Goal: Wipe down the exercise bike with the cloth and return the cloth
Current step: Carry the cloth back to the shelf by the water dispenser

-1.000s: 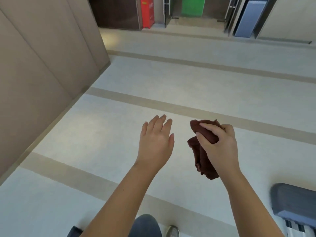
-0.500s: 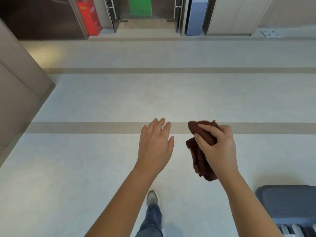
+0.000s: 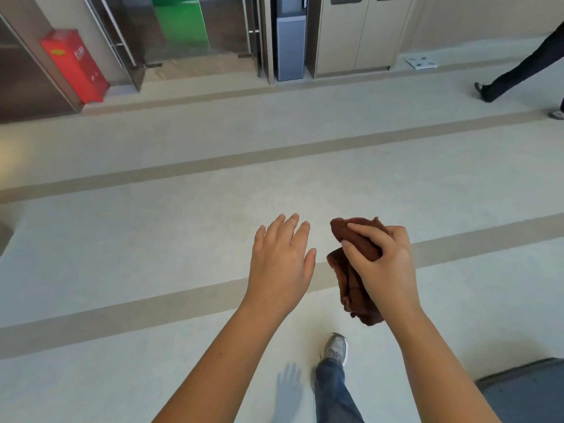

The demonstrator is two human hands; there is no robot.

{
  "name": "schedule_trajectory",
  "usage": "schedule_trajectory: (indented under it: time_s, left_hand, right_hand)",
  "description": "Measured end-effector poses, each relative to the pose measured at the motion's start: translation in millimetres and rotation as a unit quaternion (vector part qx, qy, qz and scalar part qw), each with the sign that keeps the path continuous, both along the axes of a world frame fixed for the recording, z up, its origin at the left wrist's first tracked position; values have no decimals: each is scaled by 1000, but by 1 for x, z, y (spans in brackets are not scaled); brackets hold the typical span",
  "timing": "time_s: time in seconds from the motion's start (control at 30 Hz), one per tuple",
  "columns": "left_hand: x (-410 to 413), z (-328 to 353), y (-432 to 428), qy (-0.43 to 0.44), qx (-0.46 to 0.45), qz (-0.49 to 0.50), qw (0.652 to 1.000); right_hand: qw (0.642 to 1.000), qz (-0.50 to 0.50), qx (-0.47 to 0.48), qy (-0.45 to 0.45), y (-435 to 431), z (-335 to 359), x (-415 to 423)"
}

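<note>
A crumpled dark brown cloth (image 3: 354,279) hangs from my right hand (image 3: 384,264), which is closed around its upper part at centre right. My left hand (image 3: 280,264) is held flat beside it, palm down, fingers spread and holding nothing. Both hands are out in front of me above the pale floor. No exercise bike shows in the view.
A dark grey padded object (image 3: 528,392) fills the bottom right corner. Ahead stand a red fire cabinet (image 3: 74,65), a green panel (image 3: 183,19), a grey water dispenser (image 3: 290,47) and beige cabinet doors (image 3: 360,35). Another person's legs (image 3: 518,68) cross at far right. My shoe (image 3: 335,349) steps forward.
The view has swung right: the left wall has slid out, the cabinets and another person's legs have come in. My hands keep the same pose with the cloth.
</note>
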State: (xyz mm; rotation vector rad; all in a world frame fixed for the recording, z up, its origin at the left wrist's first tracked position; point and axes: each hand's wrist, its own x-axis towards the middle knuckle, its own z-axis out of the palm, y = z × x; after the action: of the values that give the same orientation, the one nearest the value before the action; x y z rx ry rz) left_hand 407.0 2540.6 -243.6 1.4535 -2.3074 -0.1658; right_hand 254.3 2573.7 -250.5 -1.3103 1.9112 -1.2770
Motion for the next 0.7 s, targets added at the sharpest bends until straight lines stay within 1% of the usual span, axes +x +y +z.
schedule_trajectory:
  time_s: [0.1, 0.23, 0.37, 0.5, 0.7]
  left_hand:
    - [-45, -2, -67, -1, -11, -9, 1000]
    - [-111, 8, -151, 0, 14, -24, 1000]
    - [-158, 16, -226, 2, 6, -33, 999]
    - [-180, 12, -298, -2, 17, -20, 1000]
    - [-189, -11, -423, -10, 53, -7, 998]
  right_hand:
    - [1000, -13, -13, 1, -64, -3, -44]
    - [1000, -19, -7, 11, -145, 7, -108]
    - [999, -26, -16, 12, -219, 13, -153]
    - [1000, -21, -7, 16, -293, 7, -176]
    - [1000, -14, 14, 24, -422, -10, -188]
